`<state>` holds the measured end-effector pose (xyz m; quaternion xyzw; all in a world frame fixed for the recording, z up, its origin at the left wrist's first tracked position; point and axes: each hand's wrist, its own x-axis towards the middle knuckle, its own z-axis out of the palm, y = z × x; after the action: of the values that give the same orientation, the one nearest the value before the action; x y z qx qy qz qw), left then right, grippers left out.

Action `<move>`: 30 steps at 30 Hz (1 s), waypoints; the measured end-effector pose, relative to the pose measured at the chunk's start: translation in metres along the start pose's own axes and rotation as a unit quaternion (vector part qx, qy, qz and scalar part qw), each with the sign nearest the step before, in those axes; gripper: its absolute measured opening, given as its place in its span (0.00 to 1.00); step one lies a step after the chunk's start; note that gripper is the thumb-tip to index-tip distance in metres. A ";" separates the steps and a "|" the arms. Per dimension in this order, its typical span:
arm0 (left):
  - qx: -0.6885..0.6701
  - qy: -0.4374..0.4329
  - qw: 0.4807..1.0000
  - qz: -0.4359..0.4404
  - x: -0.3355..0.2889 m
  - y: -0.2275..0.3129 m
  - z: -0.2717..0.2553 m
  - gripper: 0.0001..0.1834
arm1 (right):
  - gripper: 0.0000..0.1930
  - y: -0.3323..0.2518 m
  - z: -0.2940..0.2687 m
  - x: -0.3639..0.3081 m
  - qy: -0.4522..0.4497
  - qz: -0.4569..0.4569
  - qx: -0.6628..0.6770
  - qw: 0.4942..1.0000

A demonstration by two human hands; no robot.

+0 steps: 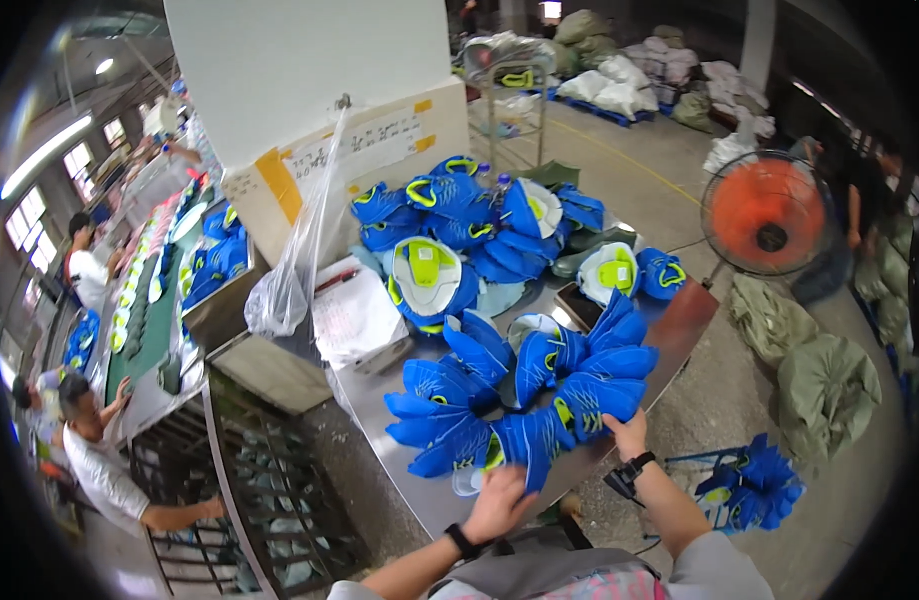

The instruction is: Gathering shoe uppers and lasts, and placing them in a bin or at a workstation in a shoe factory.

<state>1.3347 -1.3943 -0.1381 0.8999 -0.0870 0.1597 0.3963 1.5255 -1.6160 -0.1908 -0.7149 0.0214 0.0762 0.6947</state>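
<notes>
Bundles of nested blue shoe uppers [525, 440] with lime-green linings curve in a ring on the metal table [405, 465] in front of me. My left hand [498, 505] is closed on the lower edge of the nearest upper, beside a pale translucent piece [468, 481]. At the right end of the same row, my right hand [628, 438] grips the toe side of the stacked uppers, its fingertips partly hidden. Behind the ring, white-lined uppers with lime patches [427, 268] lean against a larger blue heap [450, 210].
Papers [358, 315] and a hanging plastic bag [285, 295] are at the table's left. An orange fan [765, 215] stands to the right, near green sacks [825, 390]. More blue uppers [755, 485] sit low at right. A co-worker [105, 455] stands by a rack [250, 490] at left.
</notes>
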 end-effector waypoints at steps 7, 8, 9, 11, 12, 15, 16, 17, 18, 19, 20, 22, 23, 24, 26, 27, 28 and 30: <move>0.059 -0.099 0.891 -0.438 -0.110 -0.022 -0.042 0.11 | 0.28 -0.006 -0.094 0.011 -0.108 -0.121 -0.238 0.958; 0.081 -0.020 0.923 -0.376 -0.119 -0.028 -0.047 0.06 | 0.28 -0.015 -0.097 0.009 -0.156 -0.139 -0.263 0.942; 0.014 0.048 0.926 -0.374 -0.125 -0.032 -0.050 0.03 | 0.28 -0.023 -0.099 0.009 -0.167 -0.149 -0.293 0.930; 0.040 0.060 0.910 -0.407 -0.091 0.013 -0.077 0.04 | 0.27 -0.042 -0.085 0.011 -0.180 -0.153 -0.228 0.945; 0.069 0.073 0.897 -0.431 -0.097 0.022 -0.087 0.05 | 0.27 -0.048 -0.079 0.013 -0.189 -0.157 -0.161 0.956; -0.017 0.107 0.863 -0.494 -0.172 -0.030 -0.049 0.07 | 0.27 -0.006 -0.073 0.030 -0.246 -0.120 -0.290 0.917; -0.135 0.154 0.824 -0.528 -0.222 -0.068 -0.021 0.07 | 0.28 -0.006 -0.052 0.031 -0.278 -0.088 -0.297 0.909; 0.095 -0.101 0.873 -0.467 -0.146 -0.041 -0.018 0.11 | 0.29 -0.008 -0.060 0.044 -0.293 -0.054 -0.328 0.897; 0.181 -0.173 0.891 -0.380 -0.158 -0.050 -0.004 0.14 | 0.29 0.000 -0.054 0.049 -0.341 -0.064 -0.316 0.883; -0.013 -0.014 0.844 -0.537 -0.128 -0.033 0.009 0.14 | 0.28 0.011 -0.063 0.061 -0.395 -0.029 -0.256 0.882; 0.131 -0.132 0.915 -0.359 -0.111 -0.018 0.005 0.12 | 0.27 0.014 -0.066 0.071 -0.449 0.004 -0.197 0.872; 0.077 -0.099 0.918 -0.376 -0.101 -0.004 0.004 0.18 | 0.21 -0.050 -0.055 0.065 -0.497 0.012 -0.092 0.863; 0.091 -0.051 0.925 -0.364 -0.099 -0.001 0.002 0.20 | 0.19 -0.062 -0.061 0.077 -0.488 0.023 -0.138 0.861; 0.104 -0.003 0.931 -0.350 -0.099 -0.001 -0.002 0.22 | 0.18 -0.072 -0.064 0.091 -0.476 0.033 -0.186 0.859; 0.112 0.065 0.929 -0.348 -0.110 -0.008 -0.007 0.24 | 0.12 -0.101 -0.038 0.096 -0.336 -0.141 -0.277 0.889; 0.113 0.110 0.929 -0.334 -0.114 -0.012 -0.009 0.27 | 0.09 -0.111 -0.020 0.104 -0.329 -0.163 -0.252 0.895; 0.114 0.119 0.927 -0.336 -0.116 -0.016 -0.009 0.27 | 0.08 -0.124 0.002 0.110 -0.321 -0.184 -0.227 0.901; 0.159 0.123 0.922 -0.330 -0.114 -0.027 -0.007 0.34 | 0.10 -0.152 0.055 0.109 -0.379 -0.284 -0.248 0.845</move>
<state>1.2344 -1.3674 -0.1923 0.9019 0.2914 0.1410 0.2860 1.6499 -1.5478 -0.0564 -0.7533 -0.4677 0.1433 0.4397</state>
